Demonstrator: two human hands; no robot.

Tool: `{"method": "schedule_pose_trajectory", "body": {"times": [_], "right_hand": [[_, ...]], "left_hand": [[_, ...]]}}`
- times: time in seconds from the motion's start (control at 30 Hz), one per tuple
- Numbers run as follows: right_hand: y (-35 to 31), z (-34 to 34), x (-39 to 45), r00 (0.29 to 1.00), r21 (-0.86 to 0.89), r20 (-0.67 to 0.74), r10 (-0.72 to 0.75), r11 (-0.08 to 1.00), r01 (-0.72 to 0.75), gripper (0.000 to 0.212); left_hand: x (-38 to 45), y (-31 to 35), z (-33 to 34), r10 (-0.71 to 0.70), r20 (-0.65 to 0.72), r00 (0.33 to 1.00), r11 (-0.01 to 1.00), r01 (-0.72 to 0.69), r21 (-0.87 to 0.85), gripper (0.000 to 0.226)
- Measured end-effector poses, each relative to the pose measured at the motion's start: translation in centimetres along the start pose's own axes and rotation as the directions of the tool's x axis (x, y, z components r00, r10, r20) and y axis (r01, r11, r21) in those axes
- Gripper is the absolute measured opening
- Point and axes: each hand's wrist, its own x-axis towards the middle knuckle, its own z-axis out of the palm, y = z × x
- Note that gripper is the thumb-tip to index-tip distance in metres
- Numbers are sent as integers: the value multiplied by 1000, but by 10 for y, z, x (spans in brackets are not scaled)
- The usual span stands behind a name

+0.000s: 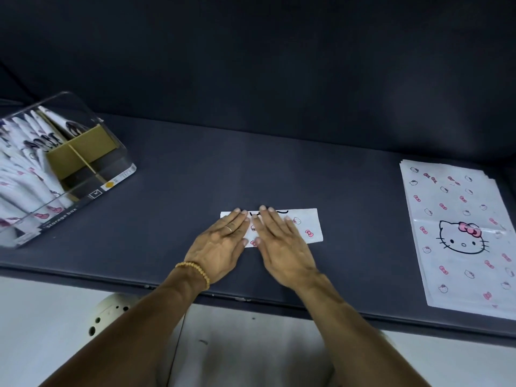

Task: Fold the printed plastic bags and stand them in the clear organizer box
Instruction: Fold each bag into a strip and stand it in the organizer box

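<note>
From the head view, both hands are flat on the folded bag (308,227), a narrow white strip lying across the middle of the dark counter (173,174). The left hand (220,247), ring and bead bracelet showing, presses its left part with straight fingers. The right hand (282,244) sits just beside it, fingers straight too, pressing the strip's centre. Well left of the folded bag stands the clear organizer box (69,169), folded bags upright inside next to a cardboard divider. Well right of the folded bag lies a flat stack of printed bags (458,233).
</note>
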Motion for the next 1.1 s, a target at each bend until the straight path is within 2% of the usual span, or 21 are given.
{"method": "schedule_pose_trajectory", "body": {"times": [0.1,0.3,0.37,0.43,0.5,0.57,0.67,0.77,0.87,1.0,1.1], "right_hand": [[34,-9,-7,996,-108,67,51,993,-44,57],[84,-22,-26,978,-228,71,197,957,-176,57],[84,-25,-26,970,-241,17,244,942,-233,56],[71,-29,-30,966,-252,-103,237,933,-256,52],[49,-29,-33,953,-238,-260,153,947,-217,43],[26,-24,-39,948,-199,-313,59,972,-126,32],[2,-16,-50,964,-146,-265,35,986,-76,24],[-5,-12,-64,968,-115,-244,65,989,-95,29],[-8,-11,-74,979,-99,-206,3,995,-24,33],[-9,-13,-79,997,0,-58,-47,999,47,39],[-14,-11,-83,999,69,-9,-49,996,49,50]], "left_hand": [[1,0,2,-7,18,1000,1000,6,19,48],[1,-5,10,-7,24,1000,1000,7,8,47],[2,-7,13,-12,50,999,1000,13,-7,48],[3,-10,14,-38,100,994,999,40,-10,51],[5,-11,13,-86,136,987,996,83,28,52],[4,-7,7,-111,154,982,991,97,95,50],[-8,3,-4,-79,153,985,981,50,189,47],[-37,12,-15,-30,160,987,974,-7,227,68],[-69,17,-15,-4,253,967,973,-55,226,82],[-83,19,-17,137,126,983,968,-160,192,53],[-81,28,-21,88,17,996,996,-89,8,30]]}}
